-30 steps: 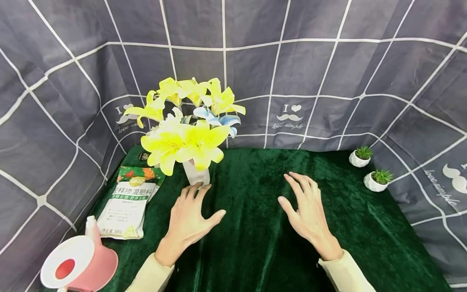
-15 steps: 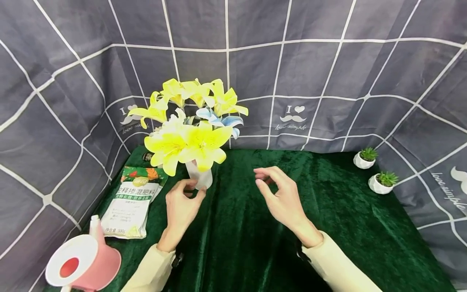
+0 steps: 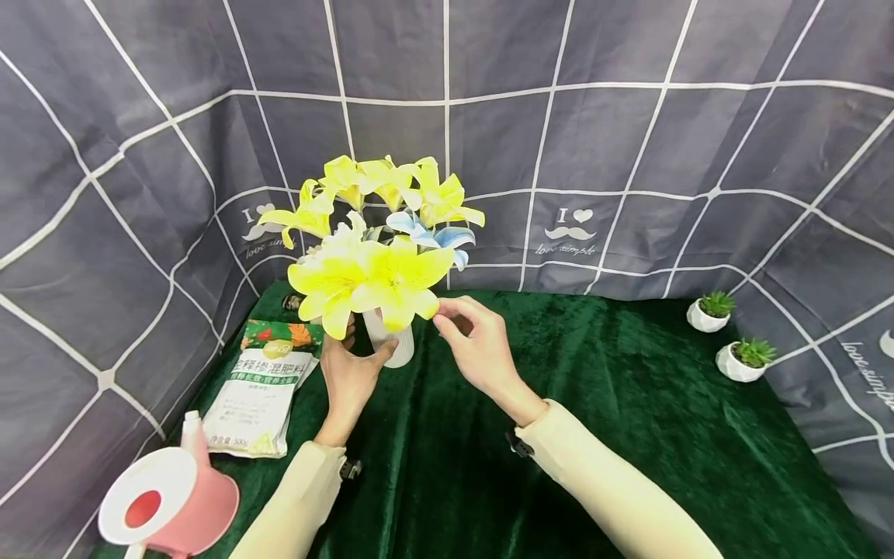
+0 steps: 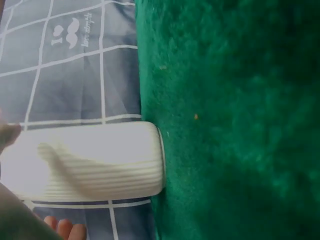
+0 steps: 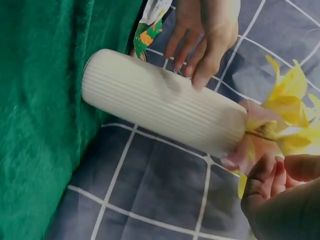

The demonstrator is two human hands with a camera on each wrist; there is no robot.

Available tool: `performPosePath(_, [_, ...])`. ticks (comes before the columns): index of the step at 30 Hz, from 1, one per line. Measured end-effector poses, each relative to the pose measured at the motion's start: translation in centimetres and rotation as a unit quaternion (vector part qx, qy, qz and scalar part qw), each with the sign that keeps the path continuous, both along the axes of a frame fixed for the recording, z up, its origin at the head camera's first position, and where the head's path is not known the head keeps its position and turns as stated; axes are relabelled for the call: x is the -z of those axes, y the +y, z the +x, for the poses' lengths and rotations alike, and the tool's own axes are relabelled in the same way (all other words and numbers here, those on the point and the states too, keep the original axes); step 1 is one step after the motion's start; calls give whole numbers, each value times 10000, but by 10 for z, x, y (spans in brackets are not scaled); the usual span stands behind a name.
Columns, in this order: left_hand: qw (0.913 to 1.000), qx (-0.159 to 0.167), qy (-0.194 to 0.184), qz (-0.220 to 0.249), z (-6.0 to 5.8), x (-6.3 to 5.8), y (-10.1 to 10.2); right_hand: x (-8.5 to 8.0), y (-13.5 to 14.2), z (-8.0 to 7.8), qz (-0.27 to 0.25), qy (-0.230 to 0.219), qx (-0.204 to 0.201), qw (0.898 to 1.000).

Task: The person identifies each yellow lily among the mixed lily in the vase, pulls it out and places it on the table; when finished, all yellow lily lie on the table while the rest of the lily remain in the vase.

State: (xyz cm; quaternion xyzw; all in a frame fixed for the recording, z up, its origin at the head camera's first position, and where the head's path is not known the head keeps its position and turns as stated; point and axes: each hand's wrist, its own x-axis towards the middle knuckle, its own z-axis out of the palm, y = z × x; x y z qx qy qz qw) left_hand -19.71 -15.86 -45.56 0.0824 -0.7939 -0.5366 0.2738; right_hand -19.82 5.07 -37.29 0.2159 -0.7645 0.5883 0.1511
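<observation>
A white ribbed vase (image 3: 400, 353) stands upright, holding a bunch of yellow lilies (image 3: 396, 281) with white and blue blooms among them. My left hand (image 3: 349, 380) is at the vase's left side, its thumb overlapping the wall. Loosely spread fingers (image 5: 186, 50) show beside the vase in the right wrist view. My right hand (image 3: 482, 349) has bent fingers, with thumb and fingertips close together right at the edge of the lowest front lily. Pink petals (image 5: 250, 150) show at the vase's mouth, near that hand. I cannot tell whether its fingertips pinch a petal.
A fertilizer bag (image 3: 254, 396) lies left of the vase, with a pink and white watering can (image 3: 199, 508) nearer the front. Two small potted succulents (image 3: 742, 361) stand at the far right. Green velvet cloth (image 3: 594, 435) covers the table; a grey grid-patterned curtain (image 3: 503, 155) surrounds it.
My right hand has moved left to the lilies, its fingers bending. My left hand has turned beside the vase, its thumb now over the wall. The view has shifted slightly.
</observation>
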Motion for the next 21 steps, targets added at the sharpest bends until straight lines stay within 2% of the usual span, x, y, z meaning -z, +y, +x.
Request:
performPosePath(6, [9997, 232, 16, 38, -13, 6, 1, 7, -18, -16, -209, -161, -210, 9994])
performPosePath(13, [9996, 214, 166, -15, -18, 9, 4, 9, -34, -25, -597, -172, -496, 9968])
performPosePath(16, [9995, 235, 224, 8, -20, 9, 5, 7, -39, -27, -615, -145, -484, 9968])
performPosePath(21, [9995, 237, 209, 25, -23, 8, 6, 5, -46, -31, -425, 56, -150, 9990])
